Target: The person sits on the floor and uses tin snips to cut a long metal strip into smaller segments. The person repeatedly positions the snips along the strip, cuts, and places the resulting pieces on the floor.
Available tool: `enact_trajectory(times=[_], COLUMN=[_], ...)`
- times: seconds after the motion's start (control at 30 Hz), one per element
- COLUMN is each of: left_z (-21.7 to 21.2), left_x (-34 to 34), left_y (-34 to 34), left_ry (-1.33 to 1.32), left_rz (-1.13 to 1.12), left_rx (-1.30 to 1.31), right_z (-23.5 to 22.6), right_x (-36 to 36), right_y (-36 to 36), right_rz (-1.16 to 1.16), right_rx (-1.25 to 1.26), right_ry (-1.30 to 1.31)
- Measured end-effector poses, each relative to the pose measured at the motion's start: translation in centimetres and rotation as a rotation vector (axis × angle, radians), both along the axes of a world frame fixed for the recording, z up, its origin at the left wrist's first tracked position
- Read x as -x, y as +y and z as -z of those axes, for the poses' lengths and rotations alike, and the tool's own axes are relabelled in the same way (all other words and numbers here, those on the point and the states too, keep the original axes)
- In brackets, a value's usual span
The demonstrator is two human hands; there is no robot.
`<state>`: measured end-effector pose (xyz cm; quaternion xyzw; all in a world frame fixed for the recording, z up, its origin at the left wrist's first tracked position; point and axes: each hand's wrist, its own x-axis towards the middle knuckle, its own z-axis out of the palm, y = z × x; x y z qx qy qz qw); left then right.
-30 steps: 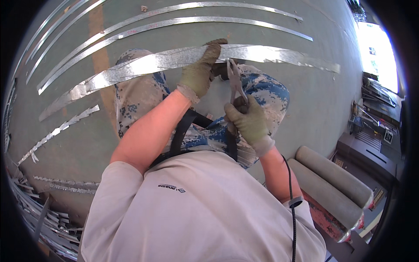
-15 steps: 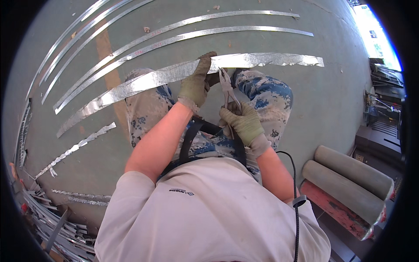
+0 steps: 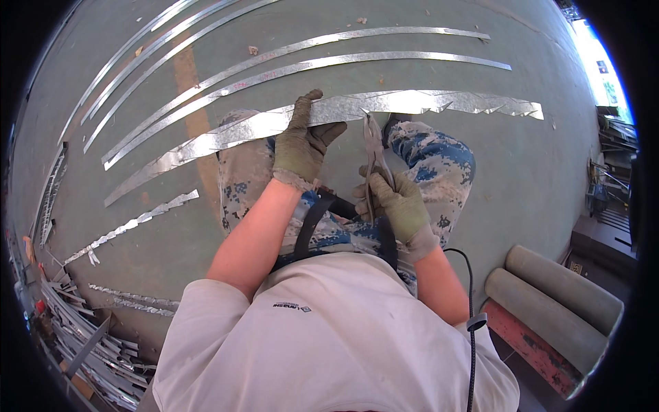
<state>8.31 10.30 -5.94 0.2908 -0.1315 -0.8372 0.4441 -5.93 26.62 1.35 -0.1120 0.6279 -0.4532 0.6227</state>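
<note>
A long, thin sheet-metal strip (image 3: 261, 126) lies across above my knees, its lower edge notched and bent into flaps on the right half. My left hand (image 3: 300, 145), in a dull green work glove, is at the strip's middle, thumb over the metal and fingers at its lower edge. In my right hand (image 3: 399, 201), also gloved, are metal snips (image 3: 374, 147) with the handles gripped and jaws pointing away from me. The jaw tips meet the strip's lower edge, right of my left hand. Whether the jaws are parted is too small to tell.
Several long metal strips (image 3: 364, 60) lie beyond me on the green floor (image 3: 511, 172). A crumpled metal offcut (image 3: 141, 220) is at left, above a scrap pile (image 3: 89, 336). Grey rollers (image 3: 549, 302) on a red base stand at lower right. A black cable (image 3: 471, 364) hangs by my right arm.
My left hand has slid left along the strip, its fingers now loosened and more visible. The strip has shifted slightly right. The snips have drawn back to its lower edge. The view has tilted a little.
</note>
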Motion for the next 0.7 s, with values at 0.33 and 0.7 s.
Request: enact_trajectory(times=[0.33,0.7], left_z=[-2.2,-1.0], left_x=[2.2,2.6], left_y=[0.4,0.1], left_ry=[0.134,0.026], left_rz=[0.051,0.058], left_rx=[0.034,-0.001], right_z=[0.2,1.8], right_x=[-0.7,-1.3], right_y=[0.9,0.5], right_rz=[-0.037,0.035], right_rx=[0.092,0.076], right_ry=[0.191,0.409])
